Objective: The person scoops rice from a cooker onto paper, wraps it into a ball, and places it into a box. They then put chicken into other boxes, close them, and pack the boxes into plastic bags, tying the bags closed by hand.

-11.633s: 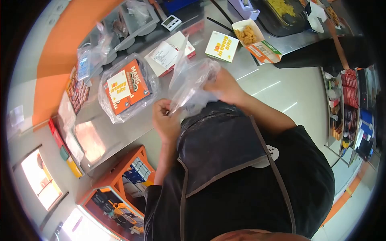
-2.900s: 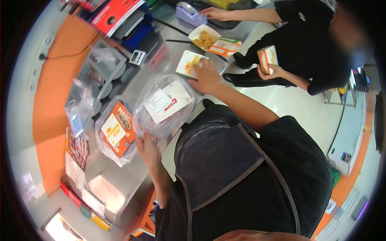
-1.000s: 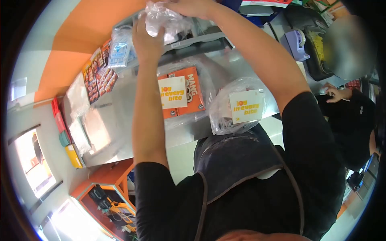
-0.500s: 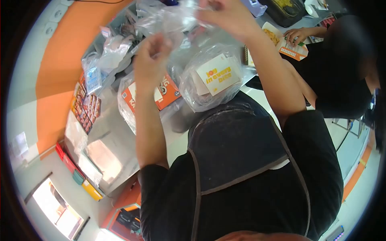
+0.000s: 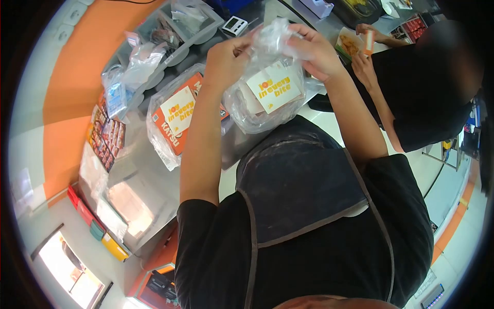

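A clear plastic bag (image 5: 237, 109) stands at the counter's edge in front of me, its top bunched up into a crumpled twist. Inside it lies a white card (image 5: 276, 87) reading "joy in every bite", over a pale package. My left hand (image 5: 225, 63) pinches the plastic at the left of the twist. On the other side, my right hand (image 5: 320, 55) has its fingers closed around the gathered top, slightly blurred. Left of this bag, partly behind my left forearm, is an orange katsu box (image 5: 167, 135) in clear plastic, with a similar card (image 5: 179, 109) on it.
A grey divided bin (image 5: 198, 38) with plastic packets is at the back left, beside a small white timer (image 5: 235, 26). At right, a co-worker's hands (image 5: 364, 67) hold an open food box (image 5: 348, 45). A dark tray (image 5: 360, 11) is behind.
My hands have come down and nearer the bag, bringing its loose top into a bunch. My left hand moved right, uncovering the katsu box's card. The co-worker's food box is now being folded up.
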Tool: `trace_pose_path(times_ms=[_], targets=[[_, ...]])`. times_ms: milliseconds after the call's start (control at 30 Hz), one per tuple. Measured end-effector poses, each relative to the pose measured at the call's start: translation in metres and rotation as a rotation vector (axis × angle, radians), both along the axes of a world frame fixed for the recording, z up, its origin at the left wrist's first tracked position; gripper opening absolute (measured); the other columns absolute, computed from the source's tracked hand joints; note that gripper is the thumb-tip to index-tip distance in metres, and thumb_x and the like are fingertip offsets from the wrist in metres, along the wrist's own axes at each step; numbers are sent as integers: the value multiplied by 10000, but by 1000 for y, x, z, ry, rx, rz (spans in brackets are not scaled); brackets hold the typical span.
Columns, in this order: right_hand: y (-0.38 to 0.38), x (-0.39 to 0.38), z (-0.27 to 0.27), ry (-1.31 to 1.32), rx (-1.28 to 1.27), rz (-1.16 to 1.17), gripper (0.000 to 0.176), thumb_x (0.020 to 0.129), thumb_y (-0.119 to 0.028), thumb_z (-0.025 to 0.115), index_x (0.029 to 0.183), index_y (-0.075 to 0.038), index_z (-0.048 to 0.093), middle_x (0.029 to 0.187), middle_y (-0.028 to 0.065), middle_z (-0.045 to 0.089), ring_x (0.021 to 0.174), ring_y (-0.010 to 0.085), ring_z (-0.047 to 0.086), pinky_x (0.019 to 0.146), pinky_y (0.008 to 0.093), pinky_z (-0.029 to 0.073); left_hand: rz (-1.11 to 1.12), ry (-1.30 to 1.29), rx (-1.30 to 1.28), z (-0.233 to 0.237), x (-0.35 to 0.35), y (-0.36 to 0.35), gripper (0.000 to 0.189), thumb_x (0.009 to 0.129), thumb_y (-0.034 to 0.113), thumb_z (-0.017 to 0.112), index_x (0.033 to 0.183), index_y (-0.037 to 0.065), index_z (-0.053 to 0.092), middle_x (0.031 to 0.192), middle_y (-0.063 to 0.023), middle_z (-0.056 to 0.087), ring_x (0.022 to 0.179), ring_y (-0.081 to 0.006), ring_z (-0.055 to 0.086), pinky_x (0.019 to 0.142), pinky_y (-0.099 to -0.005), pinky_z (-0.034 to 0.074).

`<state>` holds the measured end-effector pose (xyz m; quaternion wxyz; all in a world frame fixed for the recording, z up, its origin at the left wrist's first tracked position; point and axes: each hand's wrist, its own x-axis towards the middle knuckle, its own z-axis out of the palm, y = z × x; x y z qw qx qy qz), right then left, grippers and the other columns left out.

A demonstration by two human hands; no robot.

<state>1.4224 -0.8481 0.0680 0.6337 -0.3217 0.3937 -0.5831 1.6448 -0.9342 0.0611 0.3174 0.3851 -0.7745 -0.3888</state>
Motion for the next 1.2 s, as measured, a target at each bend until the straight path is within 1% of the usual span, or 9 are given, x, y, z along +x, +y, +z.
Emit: trace_pose_path(times_ms=[67,200,267,400,500,567,800,1033,1200], targets=[[-6,-2,5,215,-112,-473,245,891,-50,653,1130,-25,607,990,73,671,889,157,651,788,274,520,171,-118,-23,1,9,-17,307,823,214,708,1082,49,707,929,-129,726,852,-233,698,797,-344,534],[15,-18,21,383,-127,-659,222,885,-64,656,1104,-35,636,971,44,676,810,112,637,715,256,518,539,13,19,-16,74,-110,308,839,228,666,1026,-13,706,873,-114,730,803,-197,696,720,-318,540],[23,-21,14,779,-121,-107,202,863,-74,670,1064,-51,668,954,13,677,762,76,626,666,243,512,625,65,71,-12,107,-156,341,831,244,661,1004,-49,690,869,-118,722,777,-188,688,685,-320,543],[7,-2,-9,1461,-538,230,244,843,14,584,1052,-56,689,1061,90,679,1017,247,624,895,362,504,742,-163,37,33,82,-131,303,780,180,706,968,-52,657,823,-129,696,695,-175,647,640,-326,512],[-6,9,-15,1351,-454,344,258,837,-1,551,1051,-37,690,1099,128,663,1112,338,558,959,416,465,57,-447,-289,-27,59,-49,799,764,185,776,1433,30,367,1135,-181,654,910,-287,672,778,-370,534],[-20,11,-23,1357,-465,445,248,853,-43,541,1050,-32,691,1087,136,662,1088,342,572,957,407,469,-106,-577,92,-7,35,14,662,777,146,747,1372,57,471,1074,-155,675,866,-264,668,779,-352,532],[-99,68,-3,1372,215,1321,422,888,-291,506,1142,13,651,1199,173,653,1021,299,664,851,435,515,186,-272,160,23,12,-6,421,793,124,684,1201,48,618,1023,-129,699,841,-242,679,779,-359,531],[-118,75,-24,1455,284,1186,451,918,-407,514,1199,-88,661,1255,163,636,1011,298,660,850,464,510,275,-261,114,25,20,24,489,818,201,692,1249,7,565,1010,-112,687,814,-197,656,772,-332,519],[-89,62,52,1523,-158,1365,526,979,-459,427,1208,-39,645,1170,194,664,1104,360,609,930,435,467,340,-153,293,34,38,57,577,832,276,731,1274,-30,520,1029,-131,666,805,-197,638,771,-326,516]])
